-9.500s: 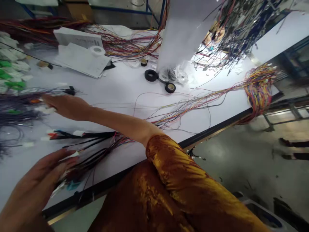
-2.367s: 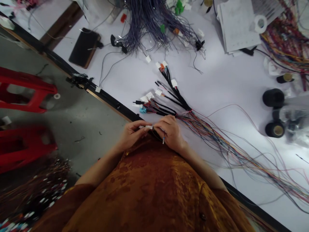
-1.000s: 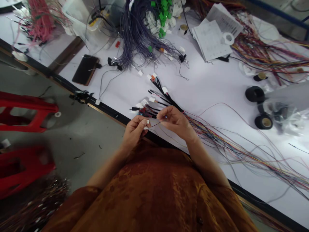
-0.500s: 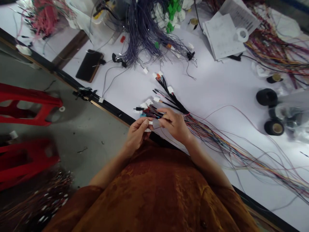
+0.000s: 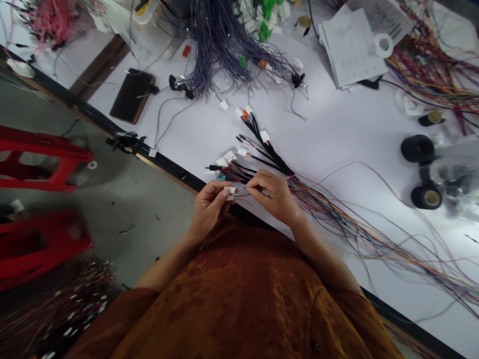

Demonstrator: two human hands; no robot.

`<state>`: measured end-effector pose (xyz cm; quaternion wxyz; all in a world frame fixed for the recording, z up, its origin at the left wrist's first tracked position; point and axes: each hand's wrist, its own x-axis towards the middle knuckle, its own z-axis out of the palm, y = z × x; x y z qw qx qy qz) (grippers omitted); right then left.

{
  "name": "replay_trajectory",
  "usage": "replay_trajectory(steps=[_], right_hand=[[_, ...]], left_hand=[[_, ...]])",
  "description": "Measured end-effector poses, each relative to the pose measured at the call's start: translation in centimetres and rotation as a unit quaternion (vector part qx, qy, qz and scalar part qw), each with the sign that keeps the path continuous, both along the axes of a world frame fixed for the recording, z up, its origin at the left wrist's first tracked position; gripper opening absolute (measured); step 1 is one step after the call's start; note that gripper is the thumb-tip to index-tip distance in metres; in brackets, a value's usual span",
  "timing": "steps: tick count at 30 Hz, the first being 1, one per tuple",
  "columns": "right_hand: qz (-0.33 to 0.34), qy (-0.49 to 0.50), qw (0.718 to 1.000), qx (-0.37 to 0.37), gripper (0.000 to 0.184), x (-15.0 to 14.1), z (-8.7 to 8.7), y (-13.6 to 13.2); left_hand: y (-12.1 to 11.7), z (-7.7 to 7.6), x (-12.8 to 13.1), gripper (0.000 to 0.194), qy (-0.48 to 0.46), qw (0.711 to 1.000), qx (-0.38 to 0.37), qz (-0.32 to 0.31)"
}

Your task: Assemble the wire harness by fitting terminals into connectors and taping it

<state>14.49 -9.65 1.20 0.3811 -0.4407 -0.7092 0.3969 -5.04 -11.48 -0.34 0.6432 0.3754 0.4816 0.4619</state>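
Observation:
Between thumb and fingers, my left hand [image 5: 210, 205] pinches a small white connector [image 5: 231, 191] near the table's front edge. My right hand [image 5: 274, 195] is closed in a pinch on a thin wire [image 5: 244, 188] with a bluish tip, which points at the connector's right side. Whether the tip is inside the connector I cannot tell. Just beyond both hands lies a wire harness [image 5: 279, 162], its black-sleeved branches ending in white, orange and blue plugs. Its loose coloured wires run off to the right beneath my right forearm.
A phone [image 5: 132, 95] lies at the left of the table. Purple wires [image 5: 220, 55] are heaped at the back, beside green and white connectors. Papers [image 5: 352, 50] carry a tape roll [image 5: 383, 46]; black tape rolls [image 5: 425, 196] stand at right. Red stools [image 5: 41, 149] are on the floor.
My right hand now holds the bluish wire tip up close to the white connector. My left hand has shifted slightly left with the connector, and the view has moved a little.

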Motion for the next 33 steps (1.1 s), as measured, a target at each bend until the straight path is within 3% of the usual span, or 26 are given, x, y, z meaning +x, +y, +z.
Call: replay_trajectory(steps=[7,13,17,21,27,33], right_hand=[[0.004,-0.03,0.999,0.028,0.017,-0.4,0.5,-0.6],[-0.011,-0.109,0.991,0.072,0.024,-1.6,-0.3,-1.5],[-0.033,-0.054,0.998,0.025,0.015,-1.6,-0.7,-1.6],[-0.03,-0.011,0.999,0.025,0.015,-1.4,-0.6,-1.6],[-0.027,0.003,1.0,-0.002,0.006,-1.5,-0.6,-1.4],[-0.066,0.02,0.998,-0.004,0.017,-1.7,-0.2,0.1]], left_hand=[[0.0,0.3,0.0,0.015,0.012,1.0,-0.003,-0.01],[-0.2,0.0,0.1,0.015,0.025,1.0,-0.002,-0.009],[-0.4,-0.2,0.2,0.016,0.031,0.999,-0.005,-0.01],[-0.1,-0.2,0.1,0.014,0.034,0.999,0.005,-0.025],[1.6,0.8,-0.5,0.018,0.05,0.997,0.035,-0.053],[4.8,2.0,-0.4,0.028,0.061,0.991,0.081,-0.089]])
